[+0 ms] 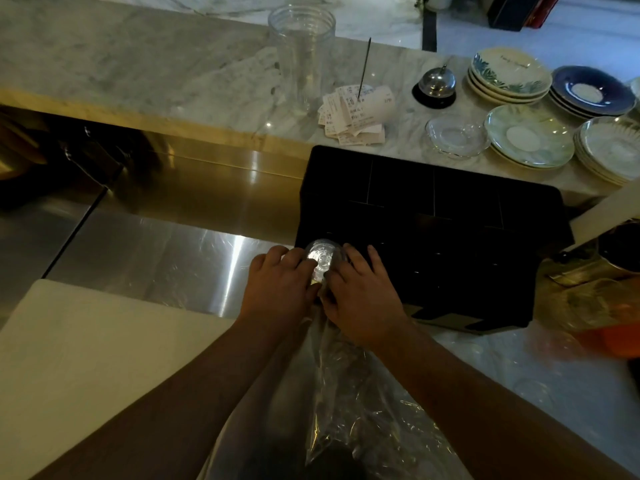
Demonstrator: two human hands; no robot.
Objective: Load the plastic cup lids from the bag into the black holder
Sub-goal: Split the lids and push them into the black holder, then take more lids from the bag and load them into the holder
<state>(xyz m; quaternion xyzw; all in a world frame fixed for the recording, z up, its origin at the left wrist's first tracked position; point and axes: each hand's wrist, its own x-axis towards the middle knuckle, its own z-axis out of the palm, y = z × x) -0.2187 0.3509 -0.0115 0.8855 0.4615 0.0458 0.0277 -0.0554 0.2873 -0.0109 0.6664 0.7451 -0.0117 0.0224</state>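
Your black holder (433, 216) sits on the marble desk (173, 64), its divided compartments too dark to tell what is in them. The clear plastic bag (346, 393) trails back from its near-left corner toward you. Behind the holder stand a clear jar (301, 53), spiked receipts (356, 116), a bell (434, 86) and stacked saucers (509, 76). Your left hand (280, 289) and right hand (360, 299) have their fingers clamped around the stack of clear lids (322, 259) at the bag's mouth.
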